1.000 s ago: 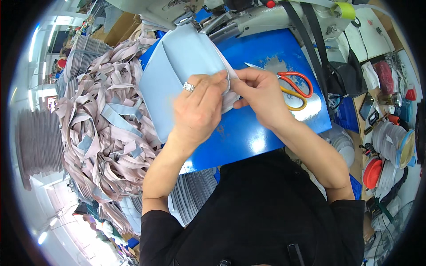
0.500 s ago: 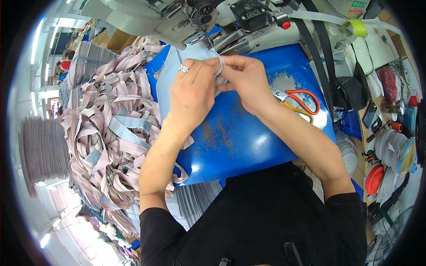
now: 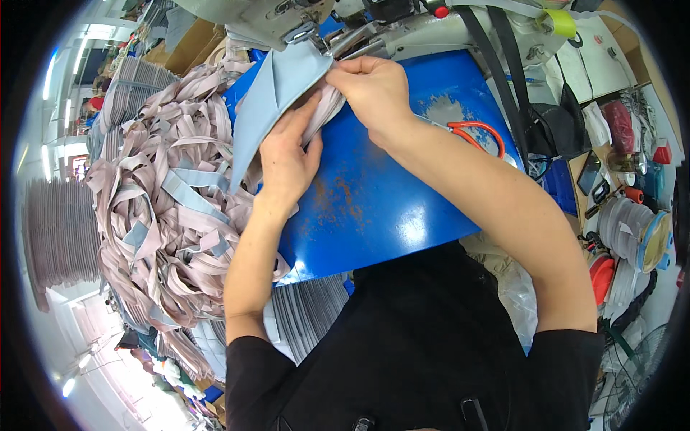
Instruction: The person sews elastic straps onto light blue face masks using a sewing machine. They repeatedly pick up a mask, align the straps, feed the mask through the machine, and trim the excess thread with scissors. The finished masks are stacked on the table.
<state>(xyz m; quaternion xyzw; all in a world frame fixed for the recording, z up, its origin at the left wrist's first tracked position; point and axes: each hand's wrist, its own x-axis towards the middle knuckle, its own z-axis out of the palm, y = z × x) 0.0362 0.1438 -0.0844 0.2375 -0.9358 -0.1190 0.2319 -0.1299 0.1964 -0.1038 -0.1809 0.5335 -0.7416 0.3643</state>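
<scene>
- At the far edge of the blue bench (image 3: 374, 208), right under the sewing machine (image 3: 302, 21), both hands are working a folded piece of pale blue cloth (image 3: 277, 97).
- The left hand (image 3: 287, 154) lies flat on the cloth's lower layer, fingers spread narrow and pressing it to the bench, not gripping.
- The right hand (image 3: 374, 90) has thumb and fingers pinched shut on the cloth's edge, just beside the machine's foot.
- The cloth stands partly raised, its long fold running down to the left, over the heap of grey and pink strips (image 3: 172, 208).
- To do this well, I'd say keep the layers aligned at the pinch, hold the left palm steady so nothing creeps, and feed the edge in straight.
- Watch those fingertips: they sit very close to the foot.
- The orange-handled scissors (image 3: 478, 136) lie on the bench behind the right forearm, near but not touching.
</scene>
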